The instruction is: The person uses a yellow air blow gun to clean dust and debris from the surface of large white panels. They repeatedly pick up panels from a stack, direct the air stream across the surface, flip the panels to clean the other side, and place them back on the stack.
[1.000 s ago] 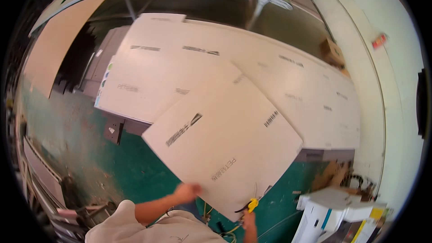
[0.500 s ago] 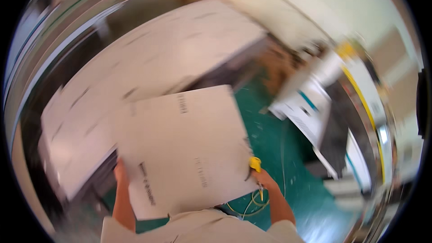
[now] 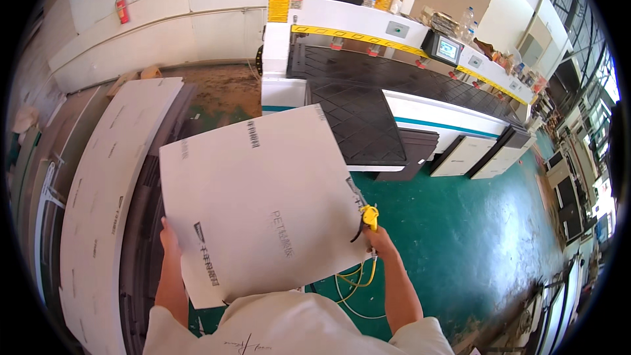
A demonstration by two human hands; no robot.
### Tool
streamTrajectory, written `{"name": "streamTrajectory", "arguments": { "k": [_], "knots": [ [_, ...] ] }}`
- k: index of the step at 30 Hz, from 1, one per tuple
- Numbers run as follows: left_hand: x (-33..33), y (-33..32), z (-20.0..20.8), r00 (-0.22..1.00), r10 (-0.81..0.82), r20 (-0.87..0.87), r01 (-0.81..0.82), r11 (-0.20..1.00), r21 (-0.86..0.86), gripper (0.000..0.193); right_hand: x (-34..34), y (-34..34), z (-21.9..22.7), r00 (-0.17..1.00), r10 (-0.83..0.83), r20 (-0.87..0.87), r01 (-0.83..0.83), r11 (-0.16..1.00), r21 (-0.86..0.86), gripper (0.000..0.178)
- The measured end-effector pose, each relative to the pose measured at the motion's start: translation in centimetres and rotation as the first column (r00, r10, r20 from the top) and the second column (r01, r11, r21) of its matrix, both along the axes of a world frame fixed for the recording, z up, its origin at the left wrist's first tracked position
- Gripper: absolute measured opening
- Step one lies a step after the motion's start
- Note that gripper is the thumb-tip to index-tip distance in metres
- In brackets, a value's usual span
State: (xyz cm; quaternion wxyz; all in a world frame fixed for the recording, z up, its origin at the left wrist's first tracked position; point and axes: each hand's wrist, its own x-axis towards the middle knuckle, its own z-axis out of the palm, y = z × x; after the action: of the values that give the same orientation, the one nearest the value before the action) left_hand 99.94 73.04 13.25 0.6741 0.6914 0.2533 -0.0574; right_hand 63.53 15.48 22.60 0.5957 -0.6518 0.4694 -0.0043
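Note:
A broad pale board [image 3: 263, 190] with printed marks, roughly square, is held tilted in front of my body. My left hand [image 3: 169, 238] grips its left edge, with most fingers hidden behind it. At the right edge, my right hand [image 3: 380, 242] is closed around the board's side and a yellow air blow gun [image 3: 370, 217], which rests against the board's edge. A yellow hose [image 3: 369, 275] hangs in loops below the gun.
Ahead stands a white machine with a black bed [image 3: 355, 118], a yellow-striped beam [image 3: 374, 39] and a small screen [image 3: 448, 50]. On the left lies a long stack of boards [image 3: 105, 210]. Several panels [image 3: 453, 156] lean beneath the machine. Green floor [image 3: 453, 243] spreads to the right.
My view has swung right, from the long board stack to the machine, which now lies ahead. Both hands keep hold of the board, and the blow gun is still in my right hand.

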Motion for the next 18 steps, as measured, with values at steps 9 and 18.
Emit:
{"name": "streamTrajectory", "arguments": {
  "k": [9,18],
  "knots": [
    [14.8,-27.7,-6.1,0.959,-0.282,0.025,0.279,0.955,0.103,0.07,-1.2,-18.3,-2.5,0.963,-0.26,-0.075,0.265,0.962,0.068,0.029],
    [22.2,-49.7,-8.2,0.905,-0.393,-0.164,0.411,0.907,0.095,0.07,2.6,-35.9,-3.9,0.88,-0.469,-0.08,0.475,0.87,0.129,0.02]
  ]
}}
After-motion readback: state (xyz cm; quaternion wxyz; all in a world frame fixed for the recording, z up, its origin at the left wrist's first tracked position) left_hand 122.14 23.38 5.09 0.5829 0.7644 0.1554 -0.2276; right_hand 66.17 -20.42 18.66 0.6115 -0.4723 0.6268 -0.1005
